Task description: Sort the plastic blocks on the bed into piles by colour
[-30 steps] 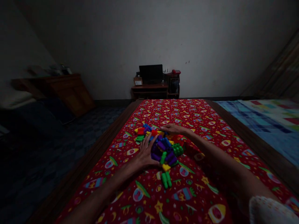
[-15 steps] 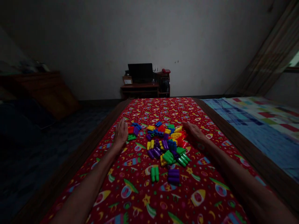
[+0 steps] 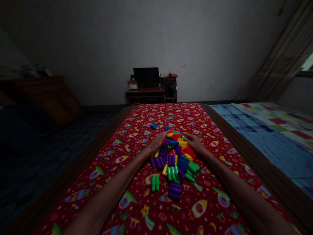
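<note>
A heap of coloured plastic building blocks lies on a red patterned cloth covering a long wooden table. My left hand presses against the heap's left side, fingers stretched out along the blocks. My right hand cups the heap's right side, fingers extended, holding nothing. A green block and a purple block lie loose nearer to me. One blue block sits apart beyond the heap.
A bed with a blue and multicoloured checked cover runs along the right. A dark desk with a monitor stands at the far wall. A wooden cabinet is at the left. The room is dim.
Both hands have swept inward from wide apart, pushing the spread blocks into a tighter heap. One blue block was left behind beyond the heap.
</note>
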A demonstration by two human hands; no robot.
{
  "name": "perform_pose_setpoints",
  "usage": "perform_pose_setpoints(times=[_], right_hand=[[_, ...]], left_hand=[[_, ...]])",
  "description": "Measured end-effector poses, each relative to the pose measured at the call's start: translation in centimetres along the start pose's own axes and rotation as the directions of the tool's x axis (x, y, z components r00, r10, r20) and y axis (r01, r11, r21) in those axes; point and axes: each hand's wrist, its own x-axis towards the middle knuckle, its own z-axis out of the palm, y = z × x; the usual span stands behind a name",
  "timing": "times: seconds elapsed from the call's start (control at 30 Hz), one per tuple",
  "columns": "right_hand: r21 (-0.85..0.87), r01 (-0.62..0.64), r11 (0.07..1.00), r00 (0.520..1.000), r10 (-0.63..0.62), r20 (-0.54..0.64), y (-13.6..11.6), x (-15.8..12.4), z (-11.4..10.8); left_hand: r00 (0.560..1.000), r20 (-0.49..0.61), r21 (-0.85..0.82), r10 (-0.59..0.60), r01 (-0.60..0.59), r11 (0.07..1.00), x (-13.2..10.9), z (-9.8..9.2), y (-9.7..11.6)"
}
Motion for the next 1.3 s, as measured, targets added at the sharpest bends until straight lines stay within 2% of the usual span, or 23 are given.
perform_pose_setpoints(times=[0.07, 0.13, 0.2, 0.23, 0.3, 0.33, 0.37, 0.43, 0.53, 0.7, 0.83, 1.0, 1.07, 1.17, 1.23, 1.3], right_hand=[[0.037, -0.026, 0.999, 1.0, 0.026, -0.001, 0.0, -0.1, -0.4], [0.068, -0.052, 0.996, 0.998, 0.053, -0.016, 0.2, 0.0, -1.0], [0.066, -0.08, 0.995, 0.996, 0.082, -0.031, 0.6, 0.1, -1.6], [0.05, -0.089, 0.995, 0.995, 0.091, -0.042, 0.8, 0.2, -1.9], [-0.011, -0.078, 0.997, 0.996, 0.077, -0.053, 1.2, 0.3, -2.3], [-0.044, -0.058, 0.997, 0.998, 0.056, -0.034, 1.4, 0.4, -2.5], [-0.068, -0.033, 0.997, 0.999, 0.033, 0.0, 1.6, 0.4, -2.5], [-0.082, 0.014, 0.997, 0.996, -0.007, 0.085, 1.7, 0.4, -2.6], [-0.066, 0.026, 0.997, 0.992, -0.018, 0.122, 1.8, 0.3, -2.4], [-0.056, -0.029, 0.998, 0.997, 0.033, 0.076, 1.9, 0.2, -2.0], [0.012, -0.042, 0.999, 0.999, 0.041, 0.013, 1.5, -0.1, -1.9], [0.041, -0.041, 0.998, 0.998, 0.043, -0.05, 0.1, -0.2, -2.2], [-0.022, -0.07, 0.997, 0.995, 0.068, -0.075, -0.4, -0.5, -2.7], [-0.178, -0.057, 0.982, 0.997, 0.046, -0.067, -0.8, -2.8, -4.1], [-0.297, 0.019, 0.955, 1.0, -0.013, 0.023, -0.7, -5.4, -4.9], [-0.383, 0.105, 0.918, 0.985, -0.045, 0.164, -0.5, -8.2, -5.0]], left_hand=[[0.997, -0.027, 0.043, 0.068, -0.067, 0.997, -1.0, -0.3, 1.3], [0.983, -0.077, 0.159, 0.168, -0.154, 0.975, -2.8, -0.7, 3.4], [0.952, 0.046, 0.263, 0.303, -0.304, 0.915, -5.4, -0.7, 6.3], [0.907, 0.166, 0.274, 0.387, -0.42, 0.865, -6.8, -0.5, 7.9], [0.754, 0.402, 0.218, 0.52, -0.63, 0.745, -9.5, 0.6, 10.7], [0.677, 0.477, 0.183, 0.561, -0.701, 0.69, -10.5, 1.2, 11.8], [0.63, 0.499, 0.168, 0.595, -0.744, 0.646, -11.2, 1.9, 12.5], [0.598, 0.5, 0.186, 0.627, -0.781, 0.597, -11.7, 3.1, 13.0], [0.621, 0.44, 0.255, 0.649, -0.779, 0.573, -10.8, 3.8, 12.1], [0.671, 0.394, 0.352, 0.628, -0.741, 0.572, -8.7, 2.8, 9.3], [0.74, 0.373, 0.435, 0.56, -0.672, 0.599, -7.3, 1.2, 7.1], [0.858, 0.257, 0.514, 0.445, -0.511, 0.689, -6.0, -1.7, 4.6], [0.895, 0.183, 0.523, 0.407, -0.439, 0.73, -6.7, -3.0, 3.2], [0.939, 0.051, 0.531, 0.339, -0.313, 0.787, -9.8, -4.5, 0.6], [0.963, 0.008, 0.515, 0.271, -0.236, 0.824, -12.3, -4.8, -1.2], [0.981, 0.004, 0.474, 0.193, -0.172, 0.864, -14.2, -4.3, -2.2]])
